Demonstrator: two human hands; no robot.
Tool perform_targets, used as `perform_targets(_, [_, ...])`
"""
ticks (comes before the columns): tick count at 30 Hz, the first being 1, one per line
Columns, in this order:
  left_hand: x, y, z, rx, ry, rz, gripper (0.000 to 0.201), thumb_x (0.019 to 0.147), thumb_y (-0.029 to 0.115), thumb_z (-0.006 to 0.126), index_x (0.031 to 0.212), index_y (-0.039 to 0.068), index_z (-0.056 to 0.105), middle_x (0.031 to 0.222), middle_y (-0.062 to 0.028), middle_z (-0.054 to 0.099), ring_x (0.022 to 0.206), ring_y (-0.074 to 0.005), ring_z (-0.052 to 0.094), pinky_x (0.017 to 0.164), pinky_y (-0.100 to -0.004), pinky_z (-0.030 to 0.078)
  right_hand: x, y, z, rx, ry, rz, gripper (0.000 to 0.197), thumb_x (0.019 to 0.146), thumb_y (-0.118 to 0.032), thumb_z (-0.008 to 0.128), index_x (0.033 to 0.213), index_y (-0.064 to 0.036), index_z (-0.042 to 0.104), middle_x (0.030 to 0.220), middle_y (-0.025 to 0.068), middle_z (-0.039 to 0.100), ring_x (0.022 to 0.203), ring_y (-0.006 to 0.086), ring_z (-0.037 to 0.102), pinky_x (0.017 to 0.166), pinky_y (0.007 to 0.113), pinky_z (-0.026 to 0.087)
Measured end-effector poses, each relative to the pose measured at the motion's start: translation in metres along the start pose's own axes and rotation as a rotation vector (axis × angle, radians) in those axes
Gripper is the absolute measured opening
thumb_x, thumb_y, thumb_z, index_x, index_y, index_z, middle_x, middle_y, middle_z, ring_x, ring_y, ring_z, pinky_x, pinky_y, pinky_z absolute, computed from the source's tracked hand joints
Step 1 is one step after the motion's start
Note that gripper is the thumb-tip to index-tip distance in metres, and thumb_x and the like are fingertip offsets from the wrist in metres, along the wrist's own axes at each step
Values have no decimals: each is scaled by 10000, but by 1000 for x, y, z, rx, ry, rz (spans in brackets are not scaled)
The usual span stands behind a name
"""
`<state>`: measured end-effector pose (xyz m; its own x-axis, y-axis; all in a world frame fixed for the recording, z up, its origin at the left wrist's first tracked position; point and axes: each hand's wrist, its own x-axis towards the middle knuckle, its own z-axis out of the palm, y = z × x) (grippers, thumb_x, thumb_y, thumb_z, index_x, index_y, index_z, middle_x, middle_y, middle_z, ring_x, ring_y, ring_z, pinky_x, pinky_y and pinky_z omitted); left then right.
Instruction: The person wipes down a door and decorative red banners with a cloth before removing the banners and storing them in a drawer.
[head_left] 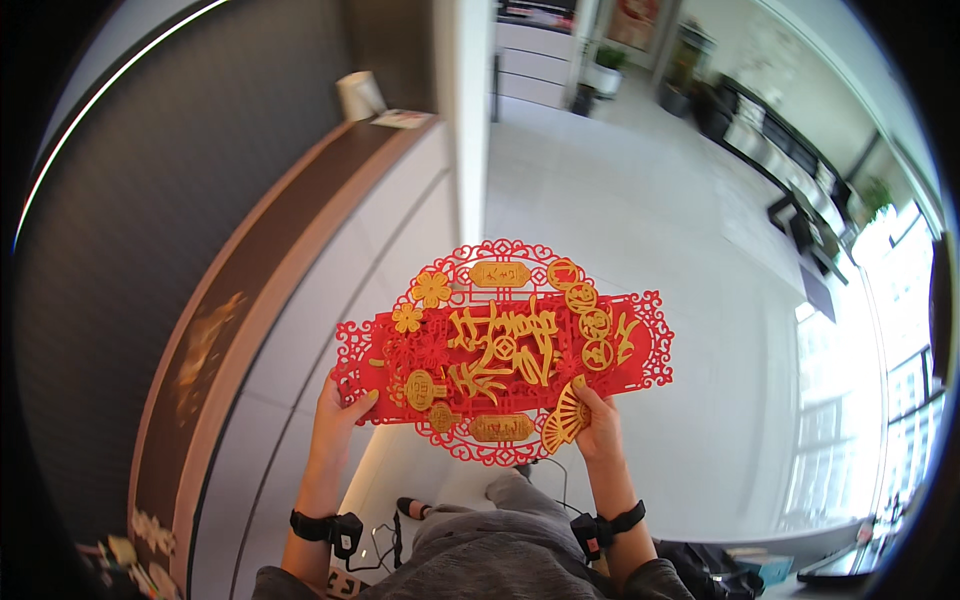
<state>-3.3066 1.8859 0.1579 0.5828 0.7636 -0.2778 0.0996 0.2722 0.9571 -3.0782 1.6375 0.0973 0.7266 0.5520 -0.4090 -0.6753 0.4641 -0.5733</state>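
Observation:
A red cut-out paper decoration [480, 345] with gold characters, flowers, coins and a fan shape is held up in front of me, above the floor. It has a round lacy outline crossed by a wide band with scrolled ends. My left hand [345, 405] grips its lower left end, thumb on the front face. Near the gold fan, my right hand [598, 425] pinches the lower right edge, thumb also in front. The fingers behind the decoration are hidden. Each wrist wears a black strap with a small box.
A long curved counter [270, 230] with a dark top runs along the left; a white object [360, 96] stands at its far end. Pale floor [600, 190] stretches ahead. Dark seating [770, 130] and bright windows [850, 400] lie right. A black bag [700, 570] and cables are near my legs.

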Motion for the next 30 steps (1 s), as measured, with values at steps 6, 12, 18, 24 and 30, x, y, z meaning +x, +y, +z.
perform_targets(6, [-3,-14,-7,-149,13,-73,418,837,20,582,1229,27,438,1103,-68,591,967,-146,598,822,-281,507,-4,6,-6,-13,49,10,315,863,21,530,1173,-19,491,1085,92,604,971,206,606,821,333,515])
perform_targets(12, [-21,-51,-22,-528,-36,-30,426,949,360,470,1230,41,456,1141,-57,572,1023,-149,562,904,-311,442,-10,9,-8,-42,-30,26,307,879,8,505,1183,-23,474,1104,86,590,967,201,603,807,342,521])
perform_targets(18, [-76,-89,-13,-573,245,-169,532,946,518,355,1135,43,505,1003,-71,585,985,-192,560,877,-327,426,-26,2,-5,68,-161,64,297,904,-26,490,1199,-29,456,1096,81,585,951,202,605,796,354,530])
perform_targets(24, [-94,-124,72,-843,-311,-374,743,877,635,314,1210,-16,447,1190,-165,540,1154,-260,498,1002,-359,378,-17,-24,-14,62,-156,62,259,903,-60,511,1159,-26,494,1065,78,610,936,204,615,786,366,530])
perform_targets(30, [-85,-101,137,-784,-507,-161,1014,686,819,305,1442,150,207,1470,-60,278,1343,-260,265,1088,-489,228,-15,-42,-23,71,-133,96,253,890,-66,537,1140,-35,522,1057,75,627,947,206,618,813,366,518])
